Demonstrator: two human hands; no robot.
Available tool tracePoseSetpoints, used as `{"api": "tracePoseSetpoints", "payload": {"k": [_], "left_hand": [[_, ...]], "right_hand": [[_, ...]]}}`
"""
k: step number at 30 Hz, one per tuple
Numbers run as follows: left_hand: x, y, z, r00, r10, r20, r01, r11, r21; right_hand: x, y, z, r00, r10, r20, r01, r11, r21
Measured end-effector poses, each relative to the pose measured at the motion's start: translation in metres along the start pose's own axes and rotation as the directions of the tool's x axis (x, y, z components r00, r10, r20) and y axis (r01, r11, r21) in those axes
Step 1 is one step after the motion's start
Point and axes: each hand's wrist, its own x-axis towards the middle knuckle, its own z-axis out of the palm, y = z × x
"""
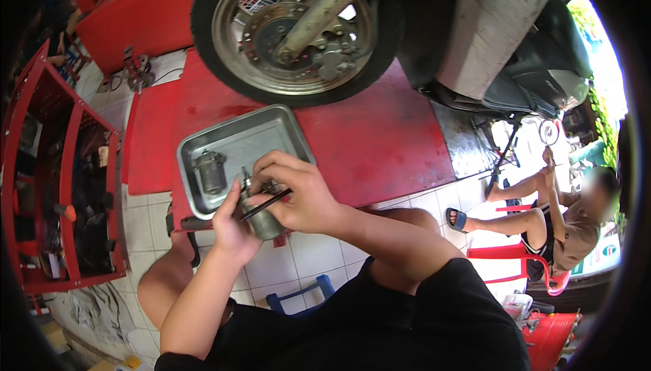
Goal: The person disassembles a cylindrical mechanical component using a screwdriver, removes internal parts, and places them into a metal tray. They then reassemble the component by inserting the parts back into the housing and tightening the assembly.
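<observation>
My left hand [230,232] is wrapped round a grey metal cylinder [264,225] that looks like a small starter motor, tilted with its shaft end away from me. Closed above it, my right hand [298,191] pinches a thin dark rod-like tool [268,203] that crosses the cylinder; its tip is hidden by my left fingers. Just beyond my hands is a grey metal tray [298,134]. A second motor-like metal cylinder [213,173] stands in its left part. At the tray's near left corner lies a dark handle [195,223].
The tray rests on a red lift platform [380,137]; a scooter's front wheel [298,93] stands behind it. A red tool cart [78,168] is at left. To the right a person [576,225] sits on a red chair. A blue stool [302,294] is below me.
</observation>
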Motion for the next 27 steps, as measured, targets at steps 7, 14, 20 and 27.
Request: {"api": "tracePoseSetpoints", "payload": {"k": [7, 14, 20, 27], "left_hand": [[-0.002, 0.000, -0.005, 0.998, 0.035, 0.056, -0.038, 0.997, 0.061], [-0.003, 0.002, 0.003, 0.999, 0.013, 0.051, -0.014, 1.000, 0.016], [-0.006, 0.003, -0.003, 0.999, -0.008, 0.053, 0.006, 0.999, 0.031], [-0.004, 0.003, 0.000, 0.999, 0.011, 0.042, -0.010, 1.000, -0.011]], "right_hand": [[0.000, 0.001, -0.003, 1.000, 0.021, 0.024, -0.022, 0.999, 0.045], [0.000, 0.009, -0.002, 0.994, -0.073, 0.078, 0.068, 0.996, 0.056], [0.001, -0.002, -0.001, 0.998, -0.025, 0.057, 0.024, 1.000, 0.012], [0.000, 0.006, -0.001, 0.996, -0.081, 0.048, 0.082, 0.997, -0.009]]}}
